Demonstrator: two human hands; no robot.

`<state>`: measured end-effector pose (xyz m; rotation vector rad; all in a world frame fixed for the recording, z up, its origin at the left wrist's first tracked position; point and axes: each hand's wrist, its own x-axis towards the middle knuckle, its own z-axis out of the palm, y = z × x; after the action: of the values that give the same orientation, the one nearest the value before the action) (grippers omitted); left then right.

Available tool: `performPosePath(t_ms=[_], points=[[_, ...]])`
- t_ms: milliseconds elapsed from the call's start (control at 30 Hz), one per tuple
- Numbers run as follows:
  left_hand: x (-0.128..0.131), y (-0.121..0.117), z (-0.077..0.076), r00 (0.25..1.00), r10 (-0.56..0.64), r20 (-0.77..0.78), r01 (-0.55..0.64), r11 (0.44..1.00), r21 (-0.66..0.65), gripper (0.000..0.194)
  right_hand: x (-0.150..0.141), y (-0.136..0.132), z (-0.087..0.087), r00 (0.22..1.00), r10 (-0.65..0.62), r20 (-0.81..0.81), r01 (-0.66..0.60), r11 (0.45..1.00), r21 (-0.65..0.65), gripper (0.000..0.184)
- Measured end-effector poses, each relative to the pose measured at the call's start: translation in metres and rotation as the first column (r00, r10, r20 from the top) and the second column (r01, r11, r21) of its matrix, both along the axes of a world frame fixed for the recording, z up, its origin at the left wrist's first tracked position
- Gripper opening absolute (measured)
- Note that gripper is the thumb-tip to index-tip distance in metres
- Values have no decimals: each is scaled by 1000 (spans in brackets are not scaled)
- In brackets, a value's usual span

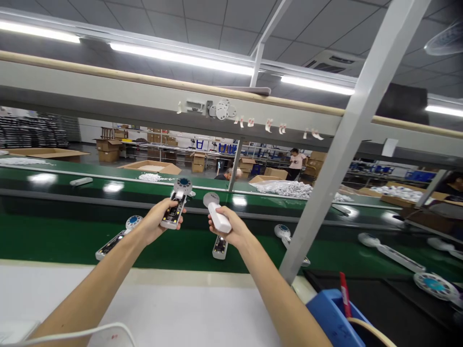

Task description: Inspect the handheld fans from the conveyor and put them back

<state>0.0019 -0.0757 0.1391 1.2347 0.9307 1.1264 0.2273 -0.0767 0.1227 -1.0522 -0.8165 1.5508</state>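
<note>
Seen from the head camera, both hands are raised over the green conveyor belt [108,250]. The left hand [159,222] is closed around an open-backed handheld fan [175,208], with its circuit board showing and its round blue-centred head pointing away. The right hand [227,227] grips a white fan casing [219,217] just beside it, its round end tilted up and away.

Directly below the hands, two more opened fans [115,243] [219,247] lie on the belt, and further fans [392,254] lie to its right. A grey metal strut [347,144] rises across the right of the belt, and a grey crossbeam [162,103] runs above it, blocking part of the view beyond. Nearer than the belt are a white bench [181,311] and a blue bin [334,318]. Past the belt are cardboard boxes [152,167], heaped white parts [285,189] and a co-worker [296,164].
</note>
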Motion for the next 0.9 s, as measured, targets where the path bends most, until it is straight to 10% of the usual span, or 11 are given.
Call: performPosePath(t_ms=[200,500,900], points=[[4,-44,36,980,7,201,-14,999,35,32,-4,-19,19,986,41,-161,-38,999,25,22],[7,-59,46,941,106,320,-147,984,105,35,14,-19,33,955,58,-291,-62,998,-4,29],[6,-68,46,958,-8,286,-36,988,150,35,-8,-54,53,961,202,-188,-191,979,74,33]])
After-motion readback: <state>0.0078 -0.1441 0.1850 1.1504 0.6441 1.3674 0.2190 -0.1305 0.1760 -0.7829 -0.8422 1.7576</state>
